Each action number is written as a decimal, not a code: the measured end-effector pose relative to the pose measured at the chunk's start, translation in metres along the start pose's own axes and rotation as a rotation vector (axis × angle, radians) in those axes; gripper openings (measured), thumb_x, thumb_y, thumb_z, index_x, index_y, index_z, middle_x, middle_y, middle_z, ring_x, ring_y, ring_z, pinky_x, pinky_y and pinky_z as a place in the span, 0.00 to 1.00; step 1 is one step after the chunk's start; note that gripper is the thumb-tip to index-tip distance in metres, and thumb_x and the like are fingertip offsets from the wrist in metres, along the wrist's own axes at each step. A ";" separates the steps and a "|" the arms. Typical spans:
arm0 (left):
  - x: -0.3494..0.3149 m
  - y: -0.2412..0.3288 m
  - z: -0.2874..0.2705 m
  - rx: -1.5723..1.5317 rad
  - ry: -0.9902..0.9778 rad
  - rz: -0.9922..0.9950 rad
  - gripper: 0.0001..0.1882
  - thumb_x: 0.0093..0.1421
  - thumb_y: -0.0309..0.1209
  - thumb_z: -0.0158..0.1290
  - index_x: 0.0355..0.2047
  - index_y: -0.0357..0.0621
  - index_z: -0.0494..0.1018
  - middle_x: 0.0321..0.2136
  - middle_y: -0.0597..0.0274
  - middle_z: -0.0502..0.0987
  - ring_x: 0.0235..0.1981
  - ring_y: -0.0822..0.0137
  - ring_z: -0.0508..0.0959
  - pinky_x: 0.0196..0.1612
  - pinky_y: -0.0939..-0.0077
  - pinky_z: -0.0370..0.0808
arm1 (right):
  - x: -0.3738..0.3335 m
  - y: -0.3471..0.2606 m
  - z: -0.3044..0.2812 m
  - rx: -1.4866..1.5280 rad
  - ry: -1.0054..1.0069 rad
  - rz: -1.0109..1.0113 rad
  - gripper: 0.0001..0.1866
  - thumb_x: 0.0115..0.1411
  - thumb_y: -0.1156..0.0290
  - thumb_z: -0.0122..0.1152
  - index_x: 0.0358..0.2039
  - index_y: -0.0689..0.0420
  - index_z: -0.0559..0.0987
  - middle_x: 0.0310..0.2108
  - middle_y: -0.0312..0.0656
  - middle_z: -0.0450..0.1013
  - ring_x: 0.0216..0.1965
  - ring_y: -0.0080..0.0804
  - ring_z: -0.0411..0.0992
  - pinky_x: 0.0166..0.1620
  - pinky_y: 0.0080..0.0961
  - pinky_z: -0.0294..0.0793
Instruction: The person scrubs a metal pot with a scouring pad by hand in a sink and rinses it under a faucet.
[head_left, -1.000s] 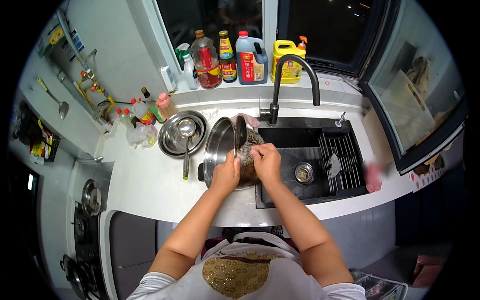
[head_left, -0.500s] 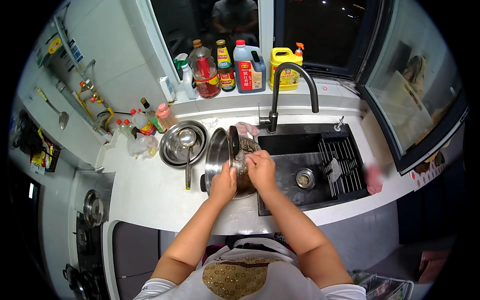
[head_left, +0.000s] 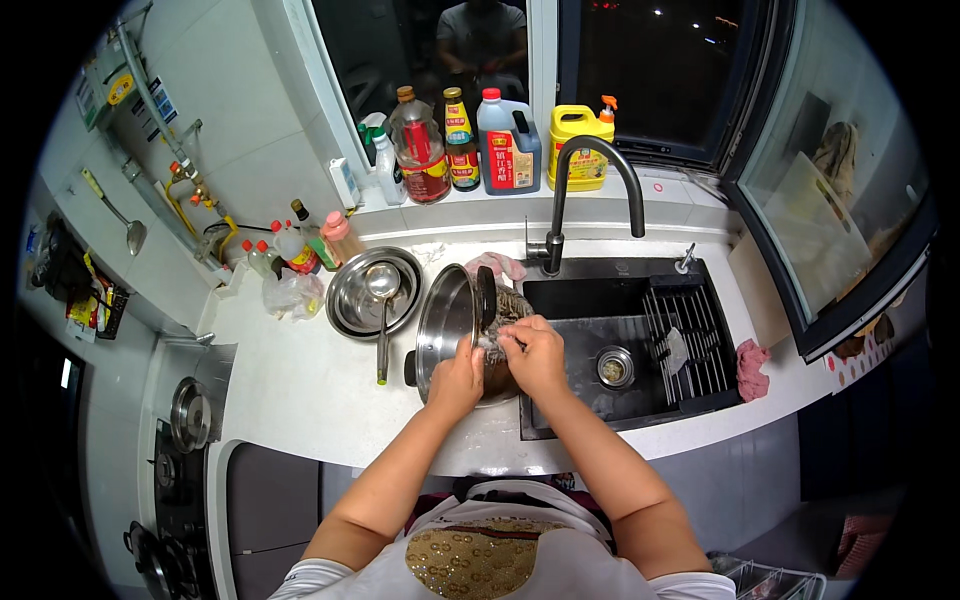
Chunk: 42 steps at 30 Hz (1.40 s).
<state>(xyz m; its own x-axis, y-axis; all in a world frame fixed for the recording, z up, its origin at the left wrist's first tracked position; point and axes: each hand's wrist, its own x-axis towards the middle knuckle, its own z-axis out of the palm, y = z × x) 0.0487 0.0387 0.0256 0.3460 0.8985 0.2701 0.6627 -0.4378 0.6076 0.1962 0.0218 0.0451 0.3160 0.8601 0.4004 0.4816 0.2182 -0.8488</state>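
Steel pot (head_left: 446, 335): my left grip (head_left: 457, 381) held its rim (head_left: 476, 315), apparently for steadiness. Grey scourer (head_left: 492, 347): my right grip (head_left: 534, 356) pinched it.

Right hand (head_left: 535, 358) partly hides a greyish wad (head_left: 492, 347); material indeterminate. Wire rack (head_left: 770, 578), near right: cut off. Contents of sink drain (head_left: 613, 384): too small to identify.

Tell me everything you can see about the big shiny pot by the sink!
The round pot is silvery and looks metal, with two dark handles on opposite sides. It's tipped, mouth turned left and up, seemingly resting on the counter beside the sink. The left hand grips its right side; the right hand holds something grey and fuzzy against its outer wall.
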 end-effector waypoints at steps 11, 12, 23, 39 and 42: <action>-0.004 -0.007 0.001 -0.009 0.012 0.032 0.17 0.65 0.35 0.41 0.49 0.37 0.62 0.20 0.36 0.73 0.23 0.34 0.73 0.27 0.44 0.66 | 0.013 0.005 0.007 0.011 0.025 0.027 0.05 0.46 0.75 0.66 0.26 0.60 0.83 0.29 0.49 0.75 0.32 0.44 0.74 0.37 0.34 0.74; -0.005 -0.004 0.001 -0.019 -0.003 0.035 0.16 0.65 0.35 0.41 0.49 0.37 0.62 0.21 0.36 0.73 0.25 0.33 0.73 0.27 0.44 0.66 | 0.011 0.005 0.010 0.016 0.005 -0.016 0.05 0.46 0.75 0.66 0.26 0.60 0.83 0.29 0.49 0.75 0.32 0.44 0.74 0.37 0.34 0.74; -0.003 -0.004 0.000 -0.071 -0.026 0.024 0.16 0.66 0.35 0.41 0.49 0.36 0.61 0.21 0.36 0.73 0.24 0.33 0.72 0.27 0.43 0.66 | 0.016 -0.003 0.010 0.042 0.149 0.067 0.04 0.46 0.76 0.65 0.24 0.60 0.80 0.26 0.47 0.75 0.29 0.45 0.74 0.35 0.33 0.72; -0.006 0.000 0.004 0.044 0.014 0.063 0.17 0.64 0.34 0.43 0.49 0.34 0.62 0.17 0.39 0.73 0.20 0.37 0.74 0.25 0.45 0.70 | -0.029 -0.006 0.013 0.060 0.119 -0.047 0.06 0.50 0.76 0.61 0.30 0.62 0.81 0.29 0.47 0.73 0.33 0.44 0.72 0.39 0.33 0.72; -0.005 -0.003 0.010 0.014 0.019 0.062 0.17 0.65 0.34 0.43 0.49 0.35 0.62 0.17 0.38 0.73 0.20 0.36 0.74 0.25 0.45 0.69 | -0.028 -0.004 0.014 0.012 0.168 -0.128 0.05 0.51 0.75 0.61 0.30 0.61 0.81 0.30 0.46 0.73 0.34 0.44 0.72 0.39 0.34 0.72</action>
<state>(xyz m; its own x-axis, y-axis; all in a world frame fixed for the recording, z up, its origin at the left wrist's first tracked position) 0.0515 0.0354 0.0154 0.3741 0.8701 0.3209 0.6497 -0.4928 0.5788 0.1738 0.0031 0.0324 0.3853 0.7362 0.5564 0.5175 0.3269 -0.7908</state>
